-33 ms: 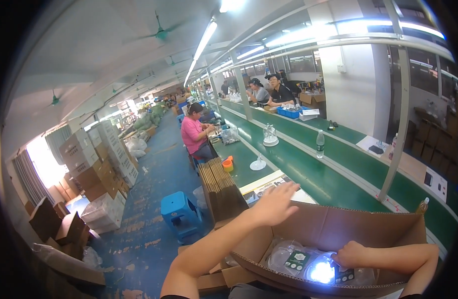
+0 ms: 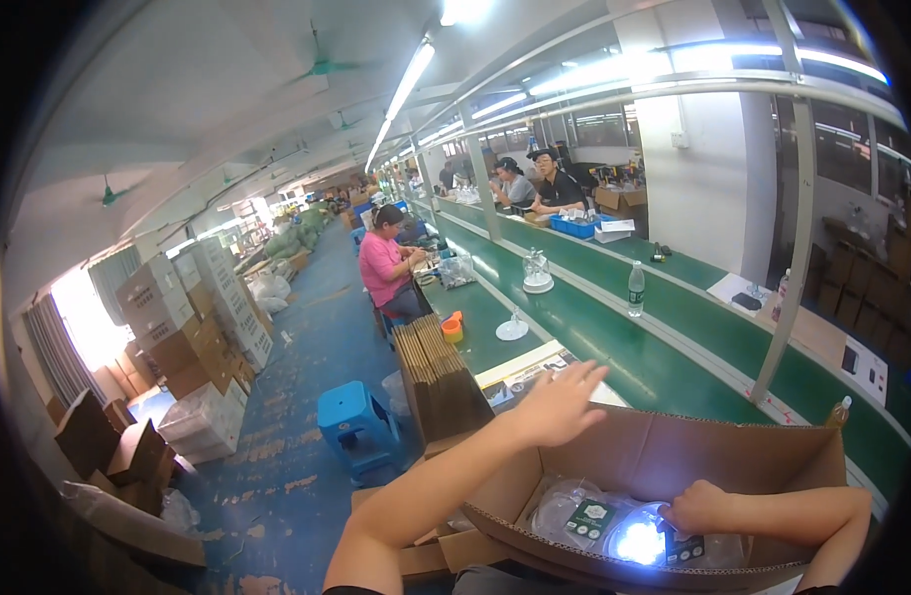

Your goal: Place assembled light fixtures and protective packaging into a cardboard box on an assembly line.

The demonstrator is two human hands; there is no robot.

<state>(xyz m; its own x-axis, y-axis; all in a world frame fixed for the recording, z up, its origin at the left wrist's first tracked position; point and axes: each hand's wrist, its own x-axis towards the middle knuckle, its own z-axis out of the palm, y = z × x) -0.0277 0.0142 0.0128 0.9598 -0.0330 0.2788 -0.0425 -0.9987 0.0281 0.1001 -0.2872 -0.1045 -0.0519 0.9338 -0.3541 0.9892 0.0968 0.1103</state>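
A glowing lamp (image 2: 641, 542) faces upward beside the near edge of the carton (image 2: 688, 451) (long axis unclear); the right hand (image 2: 701, 510) curls against it, grip uncertain; the left hand (image 2: 567, 405) hovers, released.

The carton (image 2: 664, 436) stands at the desk's (image 2: 480, 317) near end; in it lies the lamp (image 2: 637, 538), a card (image 2: 589, 518) left of it, the right hand (image 2: 695, 508) at its right side. The left hand (image 2: 565, 402) is over the carton's far left corner. Folded cartons (image 2: 441, 382) stand by the desk's left edge, a stool (image 2: 356, 421) to their left.
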